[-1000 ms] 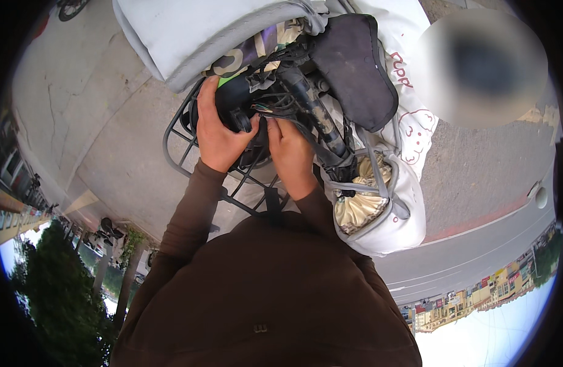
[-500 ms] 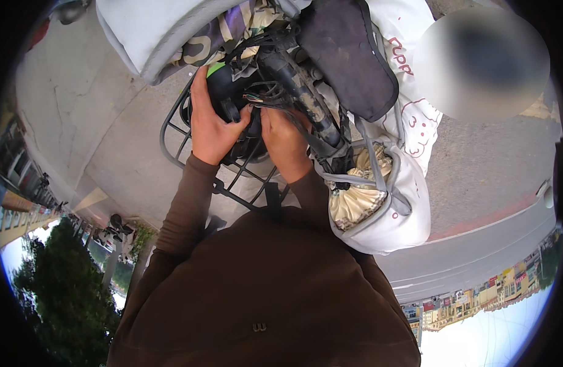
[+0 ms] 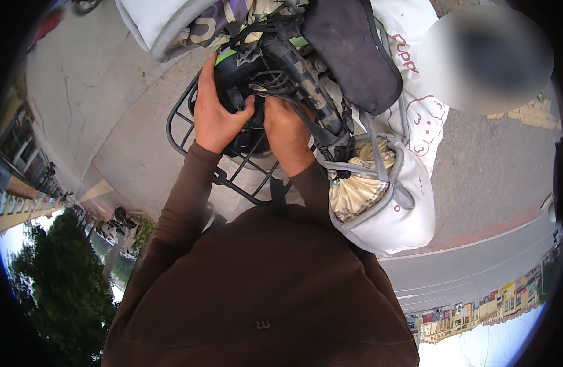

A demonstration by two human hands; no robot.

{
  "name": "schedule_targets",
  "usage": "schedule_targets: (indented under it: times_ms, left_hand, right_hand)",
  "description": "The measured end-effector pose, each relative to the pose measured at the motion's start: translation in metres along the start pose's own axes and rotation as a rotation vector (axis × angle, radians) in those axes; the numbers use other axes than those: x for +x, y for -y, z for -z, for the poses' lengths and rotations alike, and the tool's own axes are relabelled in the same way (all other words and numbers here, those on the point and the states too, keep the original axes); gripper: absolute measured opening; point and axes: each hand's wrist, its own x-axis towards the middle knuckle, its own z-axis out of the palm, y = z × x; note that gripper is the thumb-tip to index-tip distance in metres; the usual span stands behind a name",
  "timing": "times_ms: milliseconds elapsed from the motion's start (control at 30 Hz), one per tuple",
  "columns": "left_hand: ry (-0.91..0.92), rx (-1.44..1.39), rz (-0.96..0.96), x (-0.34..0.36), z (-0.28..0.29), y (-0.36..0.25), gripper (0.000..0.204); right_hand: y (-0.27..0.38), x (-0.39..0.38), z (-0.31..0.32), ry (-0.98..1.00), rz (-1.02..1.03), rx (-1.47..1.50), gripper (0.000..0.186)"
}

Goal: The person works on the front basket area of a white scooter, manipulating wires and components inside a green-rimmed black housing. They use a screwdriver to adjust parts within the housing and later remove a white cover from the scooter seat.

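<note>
Over a black wire basket [image 3: 237,189], two bare hands in brown sleeves work among dark bicycle-like parts. The left hand [image 3: 218,125], above the basket's left half, spreads its thumb and fingers in a wide curve around a rounded black housing [image 3: 234,72] with a bright green edge, which sits over the basket's far part. The right hand [image 3: 286,133], above the basket's right half, is curled with its thumb laid against its bent fingers; whether it pinches anything cannot be told. A bundle of thin wires [image 3: 268,87], some with coloured ends, lies above the basket close to the right fingertips. Right of the basket are a scuffed black tube [image 3: 311,88], a dark flat pad [image 3: 358,52] and, nearer the wearer, a white bag-like cover [image 3: 410,214] with cream lining [image 3: 356,194]. Beyond the basket are patterned cloth [image 3: 217,29] and a pale padded cover [image 3: 156,21]. Grey pavement [image 3: 125,119] stretches to the basket's left.
</note>
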Motion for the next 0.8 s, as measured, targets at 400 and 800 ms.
schedule_targets:
  times_ms: [400,800]
  left_hand:
    - [0.027,0.033,-0.07,0.004,0.006,-0.006,0.098]
    - [-0.027,-0.092,0.011,-0.002,-0.004,-0.005,0.093]
  right_hand:
    - [-0.005,-0.001,-0.005,-0.06,0.013,0.132,0.006]
    - [-0.002,-0.023,-0.005,-0.033,-0.245,0.418,0.016]
